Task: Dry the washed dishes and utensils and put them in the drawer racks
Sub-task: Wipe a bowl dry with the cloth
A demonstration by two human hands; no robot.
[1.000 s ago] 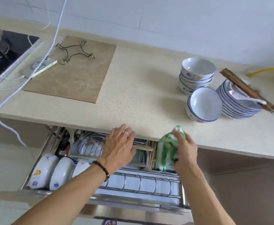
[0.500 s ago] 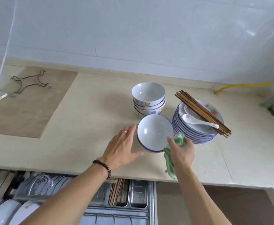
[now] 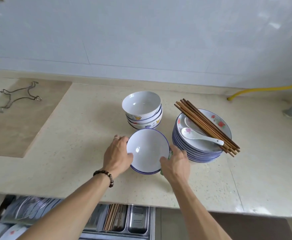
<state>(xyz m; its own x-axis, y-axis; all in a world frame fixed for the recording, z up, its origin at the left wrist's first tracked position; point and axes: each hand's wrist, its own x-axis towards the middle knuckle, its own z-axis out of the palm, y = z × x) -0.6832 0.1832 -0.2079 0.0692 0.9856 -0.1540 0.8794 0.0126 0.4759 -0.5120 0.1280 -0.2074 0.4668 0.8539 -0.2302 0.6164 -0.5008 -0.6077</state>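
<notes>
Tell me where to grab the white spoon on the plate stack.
Pinch the white spoon by its handle end, coming from the right front. That end sticks out bare over the plate stack, while the chopsticks lie close behind the scoop.

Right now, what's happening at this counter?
A person is picking up washed dishes to dry. The left hand and right hand hold a blue-rimmed bowl from either side; a green-and-white cloth peeks out under the right hand. Behind it stands a stack of bowls; to the right, a stack of plates carries chopsticks and a white spoon. The drawer rack below is open, some dishes already inside.
</notes>
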